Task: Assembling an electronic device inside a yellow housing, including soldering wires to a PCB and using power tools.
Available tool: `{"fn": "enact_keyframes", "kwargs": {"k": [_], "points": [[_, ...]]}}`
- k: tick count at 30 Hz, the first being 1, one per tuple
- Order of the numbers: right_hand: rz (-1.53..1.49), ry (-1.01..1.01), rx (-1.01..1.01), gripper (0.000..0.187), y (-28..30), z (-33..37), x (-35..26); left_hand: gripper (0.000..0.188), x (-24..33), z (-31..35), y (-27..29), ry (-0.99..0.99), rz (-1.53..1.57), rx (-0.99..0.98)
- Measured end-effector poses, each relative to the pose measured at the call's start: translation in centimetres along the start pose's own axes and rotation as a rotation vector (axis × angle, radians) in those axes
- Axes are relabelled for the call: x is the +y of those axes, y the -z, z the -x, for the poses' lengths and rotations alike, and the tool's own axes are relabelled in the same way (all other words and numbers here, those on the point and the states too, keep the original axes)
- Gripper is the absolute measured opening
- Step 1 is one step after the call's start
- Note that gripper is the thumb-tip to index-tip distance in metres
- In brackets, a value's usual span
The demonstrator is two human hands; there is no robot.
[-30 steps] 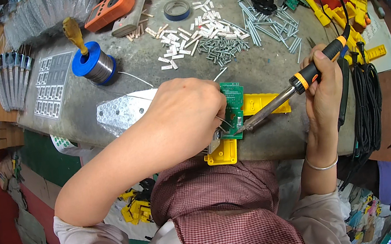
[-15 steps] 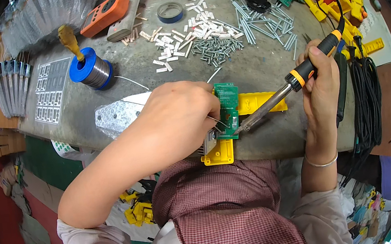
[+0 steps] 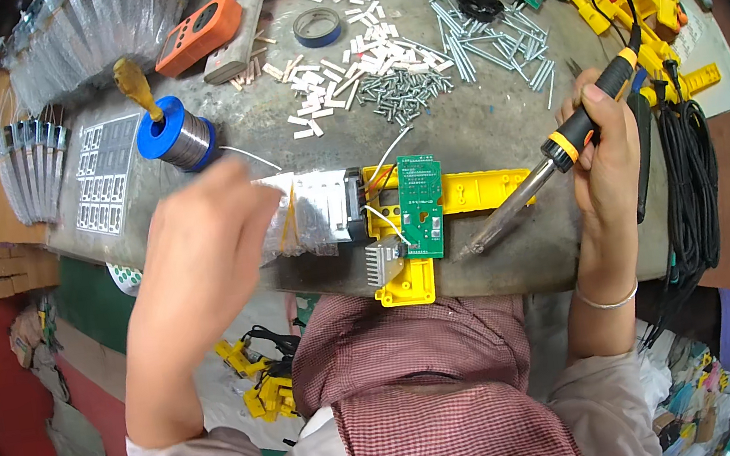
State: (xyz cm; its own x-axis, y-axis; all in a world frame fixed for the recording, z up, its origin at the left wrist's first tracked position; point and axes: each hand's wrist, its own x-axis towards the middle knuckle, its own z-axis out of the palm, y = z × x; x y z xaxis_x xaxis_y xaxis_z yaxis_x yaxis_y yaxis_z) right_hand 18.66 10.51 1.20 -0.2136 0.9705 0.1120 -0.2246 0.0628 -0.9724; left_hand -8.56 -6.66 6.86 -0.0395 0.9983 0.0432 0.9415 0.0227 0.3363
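Observation:
My right hand (image 3: pixel 602 134) grips a black and orange soldering iron (image 3: pixel 564 144). Its metal tip slants down to the left and stays apart from the green circuit board (image 3: pixel 422 206). That board lies across a yellow plastic housing (image 3: pixel 481 190), with a finned metal heat sink (image 3: pixel 382 265) at its lower left. A white wire (image 3: pixel 389 222) bends down to the board's lower left corner. My left hand (image 3: pixel 203 237), smeared by motion, is left of a bubble-wrapped part (image 3: pixel 311 212) and below the blue solder spool (image 3: pixel 176 133); its fingers are too blurred to read.
Screws (image 3: pixel 402 95), white pieces (image 3: pixel 378 56) and long metal rods (image 3: pixel 498 46) lie scattered behind the board. A tape roll (image 3: pixel 317 27) and an orange multimeter (image 3: pixel 199 35) sit farther back. Black cables (image 3: pixel 683 183) hang at the right edge; wrapped parts (image 3: pixel 30 168) lie far left.
My left hand has moved left, away from the board, uncovering the wire and the wrapped part. The soldering iron's tip has shifted right, away from the board.

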Motion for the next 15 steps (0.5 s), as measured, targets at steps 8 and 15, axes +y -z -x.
{"fn": "enact_keyframes", "kwargs": {"k": [8, 15], "points": [[0.019, -0.046, 0.007, 0.021, -0.7, -0.2, -0.2, 0.022, -1.5, -0.5, -0.5, -0.154, 0.239, 0.013], [-0.004, -0.033, -0.010, 0.019, -0.3, -0.3, 0.3, 0.013, 0.8, -7.8, -6.4, 0.119, 0.660, -0.128]]}}
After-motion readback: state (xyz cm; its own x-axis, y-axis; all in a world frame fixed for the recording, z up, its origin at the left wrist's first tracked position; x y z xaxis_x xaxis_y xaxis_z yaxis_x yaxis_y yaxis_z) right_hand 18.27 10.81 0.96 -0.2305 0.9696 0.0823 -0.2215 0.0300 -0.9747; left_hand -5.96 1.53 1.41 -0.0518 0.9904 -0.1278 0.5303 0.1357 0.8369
